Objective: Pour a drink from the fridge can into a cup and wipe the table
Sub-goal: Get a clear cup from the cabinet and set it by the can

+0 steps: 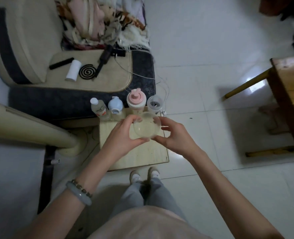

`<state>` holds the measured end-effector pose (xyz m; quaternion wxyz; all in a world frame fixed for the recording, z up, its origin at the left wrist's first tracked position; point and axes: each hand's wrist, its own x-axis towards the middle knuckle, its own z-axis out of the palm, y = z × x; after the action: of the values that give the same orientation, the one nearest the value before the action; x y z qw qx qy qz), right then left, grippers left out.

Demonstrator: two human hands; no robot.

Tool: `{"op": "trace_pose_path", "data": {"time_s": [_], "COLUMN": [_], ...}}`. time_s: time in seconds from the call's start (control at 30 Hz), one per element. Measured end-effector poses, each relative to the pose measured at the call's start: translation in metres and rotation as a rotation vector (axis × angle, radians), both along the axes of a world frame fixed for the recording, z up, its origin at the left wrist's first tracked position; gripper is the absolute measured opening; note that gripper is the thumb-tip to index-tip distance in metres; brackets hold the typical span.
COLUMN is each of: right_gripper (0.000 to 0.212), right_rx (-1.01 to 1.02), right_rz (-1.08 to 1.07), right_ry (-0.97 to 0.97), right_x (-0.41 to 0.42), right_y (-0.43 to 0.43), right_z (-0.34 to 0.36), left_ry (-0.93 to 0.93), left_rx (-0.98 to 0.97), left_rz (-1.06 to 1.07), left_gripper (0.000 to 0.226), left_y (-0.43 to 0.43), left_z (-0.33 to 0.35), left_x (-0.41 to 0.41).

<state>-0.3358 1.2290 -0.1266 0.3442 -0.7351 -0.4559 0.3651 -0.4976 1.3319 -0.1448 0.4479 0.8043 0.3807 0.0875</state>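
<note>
A clear plastic cup is held upright above the small pale wooden table, seen from above. My left hand grips its left side and my right hand touches its right side. The cup looks empty or nearly so. No can is in view. Both forearms reach in from the bottom of the frame.
Along the table's far edge stand a clear water bottle, a blue-capped bottle, a pink-lidded bottle and a clear jar. A sofa with clutter lies behind. A wooden table stands right on white tiles.
</note>
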Motion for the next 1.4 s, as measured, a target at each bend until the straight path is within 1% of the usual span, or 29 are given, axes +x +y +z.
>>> {"op": "trace_pose_path", "data": {"time_s": [0.23,0.37,0.53,0.63,0.8,1.17,1.4], "right_gripper": [0.052,0.055,0.053,0.051,0.054,0.050,0.052], "right_rx": [0.031,0.036,0.061,0.078,0.093,0.090,0.121], "right_rz": [-0.204,-0.320,-0.457,-0.545,-0.693,-0.967,-1.109], "right_ry": [0.013,0.010,-0.003,-0.004,-0.023,-0.105,-0.112], "right_x": [0.011,0.024,0.048,0.064,0.092,0.148,0.184], "right_y": [-0.059,-0.101,-0.166,-0.218,-0.317,-0.537,-0.616], "right_z": [0.041,0.050,0.057,0.062,0.068,0.070,0.067], "left_ry": [-0.021,-0.053,-0.082,-0.110,-0.152,-0.266,-0.281], "left_rx": [0.024,0.047,0.054,0.056,0.034,-0.073,-0.107], "left_rz": [-0.194,-0.312,-0.445,-0.507,-0.623,-0.852,-1.000], "left_gripper": [0.063,0.058,0.057,0.058,0.057,0.050,0.055], "left_y": [-0.022,-0.049,-0.101,-0.144,-0.237,-0.451,-0.531], "left_z": [0.047,0.057,0.061,0.063,0.070,0.074,0.071], "left_x": [0.036,0.068,0.114,0.146,0.197,0.299,0.365]}}
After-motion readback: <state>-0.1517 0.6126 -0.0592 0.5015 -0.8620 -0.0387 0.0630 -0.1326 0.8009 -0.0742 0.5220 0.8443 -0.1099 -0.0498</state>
